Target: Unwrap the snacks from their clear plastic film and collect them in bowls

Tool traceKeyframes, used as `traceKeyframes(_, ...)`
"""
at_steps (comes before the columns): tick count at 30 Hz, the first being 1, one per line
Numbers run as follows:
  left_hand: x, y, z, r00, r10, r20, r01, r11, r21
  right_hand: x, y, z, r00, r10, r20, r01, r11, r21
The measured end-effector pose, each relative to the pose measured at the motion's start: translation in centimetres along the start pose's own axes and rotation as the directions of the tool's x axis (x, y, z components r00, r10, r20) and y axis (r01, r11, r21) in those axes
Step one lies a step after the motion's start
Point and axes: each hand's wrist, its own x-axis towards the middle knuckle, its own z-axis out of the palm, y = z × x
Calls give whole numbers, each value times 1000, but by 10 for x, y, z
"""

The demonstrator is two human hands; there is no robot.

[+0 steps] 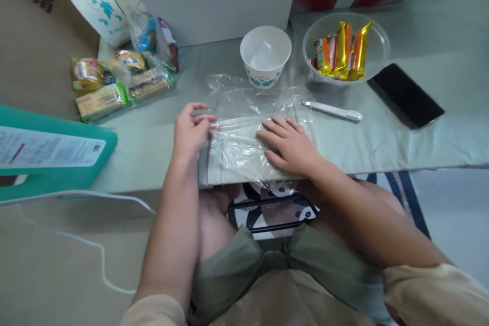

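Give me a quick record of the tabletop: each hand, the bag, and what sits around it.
Left hand: at the bag's left edge, fingers curled; grip unclear
Right hand: spread flat on the bag
Bag: clear plastic, wrinkled, lying flat
Beyond the bag: white paper cup, upright
Right side: white cutter, black phone, clear bowl holding gold-wrapped snacks
Left side: packaged snacks, teal container

Probably a home: wrapped snacks [101, 102] and a phone [407, 96] on a cloth-covered table [153, 153], cartoon-panda print [280, 214] below.
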Motion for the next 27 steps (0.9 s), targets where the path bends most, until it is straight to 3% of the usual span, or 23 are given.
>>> traceKeyframes(2,1,-6,-18,979,134,-153,-127,990,53,0,3,-2,1000,-1,6,1,1000,1)
traceKeyframes(4,-7,-9,-31,904,383,-190,-369,924,104,0,3,-3,1000,-1,15,1,1000,3)
traceKeyframes(5,-13,-10,-35,857,507,-88,-493,859,140,0,2,-4,1000,-2,22,2,1000,6)
traceKeyframes(6,-21,-9,-37,806,585,92,-591,787,177,1,2,-5,1000,-4,30,4,1000,10)
traceKeyframes(7,-29,-9,-38,749,574,331,-652,726,218,1,2,-5,999,-6,37,5,1000,16)
traceKeyframes(8,-36,-8,-39,697,477,536,-680,678,281,1,2,-6,999,-6,43,5,1000,23)
traceKeyframes(9,-41,-8,-39,653,347,674,-694,630,349,2,3,-7,999,-7,46,5,999,31)
traceKeyframes(10,-45,-8,-39,631,228,742,-698,583,415,2,5,-8,999,-7,47,5,999,41)
traceKeyframes(11,-46,-9,-40,632,156,759,-697,543,469,1,7,-9,999,-7,46,5,999,54)
traceKeyframes(13,-45,-12,-45,666,129,734,-683,502,531,0,12,-12,999,-16,41,13,996,85)
traceKeyframes(17,-38,-13,-57,732,243,636,-640,564,522,-1,21,-13,999,-47,24,43,992,121)
traceKeyframes(20,-39,-10,-59,736,410,540,-645,666,374,0,25,-10,998,-56,7,54,990,132)
traceKeyframes(23,-37,-13,-57,710,581,398,-669,734,121,-1,28,-12,996,-84,-27,88,973,215)
traceKeyframes(25,-32,-19,-53,736,614,285,-650,759,44,-7,29,-20,988,-101,-116,135,932,335)
traceKeyframes(27,-26,-24,-48,796,574,193,-593,803,55,-17,28,-32,964,-90,-249,200,861,467)
